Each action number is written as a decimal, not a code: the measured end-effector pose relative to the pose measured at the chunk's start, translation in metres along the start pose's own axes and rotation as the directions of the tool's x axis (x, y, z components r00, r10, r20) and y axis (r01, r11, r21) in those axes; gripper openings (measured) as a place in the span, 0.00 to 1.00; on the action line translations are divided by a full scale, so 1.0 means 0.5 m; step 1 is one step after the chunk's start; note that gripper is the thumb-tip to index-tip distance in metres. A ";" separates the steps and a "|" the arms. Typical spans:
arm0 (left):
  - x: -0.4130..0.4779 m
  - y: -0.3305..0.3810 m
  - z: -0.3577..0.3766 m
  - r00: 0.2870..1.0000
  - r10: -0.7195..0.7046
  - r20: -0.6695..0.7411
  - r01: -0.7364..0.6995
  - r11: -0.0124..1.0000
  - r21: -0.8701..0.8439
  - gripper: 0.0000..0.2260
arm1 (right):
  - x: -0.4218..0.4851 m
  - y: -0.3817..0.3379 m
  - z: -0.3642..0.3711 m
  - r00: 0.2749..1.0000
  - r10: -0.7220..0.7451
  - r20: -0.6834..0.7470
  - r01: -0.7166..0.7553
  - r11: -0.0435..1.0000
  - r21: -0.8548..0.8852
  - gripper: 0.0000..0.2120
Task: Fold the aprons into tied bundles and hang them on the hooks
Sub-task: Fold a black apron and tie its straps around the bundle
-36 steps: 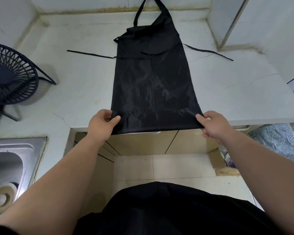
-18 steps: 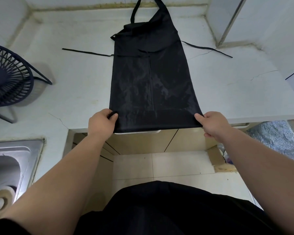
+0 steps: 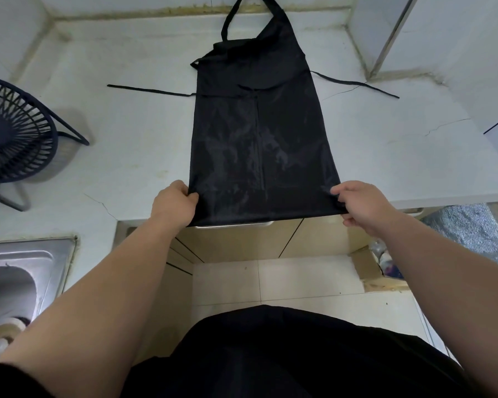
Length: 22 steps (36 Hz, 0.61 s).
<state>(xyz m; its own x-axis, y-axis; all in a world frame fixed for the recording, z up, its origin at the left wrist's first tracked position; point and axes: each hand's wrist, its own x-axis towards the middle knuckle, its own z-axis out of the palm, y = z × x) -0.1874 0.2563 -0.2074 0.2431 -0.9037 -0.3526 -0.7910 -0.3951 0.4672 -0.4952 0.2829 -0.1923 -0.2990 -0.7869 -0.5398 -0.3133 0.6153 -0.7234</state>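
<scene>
On counter (image 3: pixel 121 156): apron (image 3: pixel 259 145) flat | left hand (image 3: pixel 173 203), right hand (image 3: pixel 362 205) fingers clamped on hem corners | fan (image 3: pixel 15 136) left

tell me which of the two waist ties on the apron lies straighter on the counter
The left waist tie, on the fan's side: it runs in a nearly straight line from the apron, while the right waist tie bends on its way out.

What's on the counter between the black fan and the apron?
Nothing stands there. In the head view, only bare white counter lies between the fan and the apron, apart from the apron's thin left tie strap farther back.
</scene>
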 end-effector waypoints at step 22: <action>-0.001 -0.021 -0.082 0.820 -0.080 0.566 0.557 0.340 -0.758 0.17 | 0.014 -0.019 -0.037 0.983 -0.163 0.080 0.180 0.927 -0.328 0.13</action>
<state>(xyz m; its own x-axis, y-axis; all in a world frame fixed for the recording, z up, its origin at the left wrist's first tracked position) -0.1561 0.2539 -0.1790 -0.0550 -0.6158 -0.7860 0.2915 -0.7628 0.5772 -0.5111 0.2724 -0.1815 -0.1706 -0.8777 -0.4479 -0.6403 0.4442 -0.6266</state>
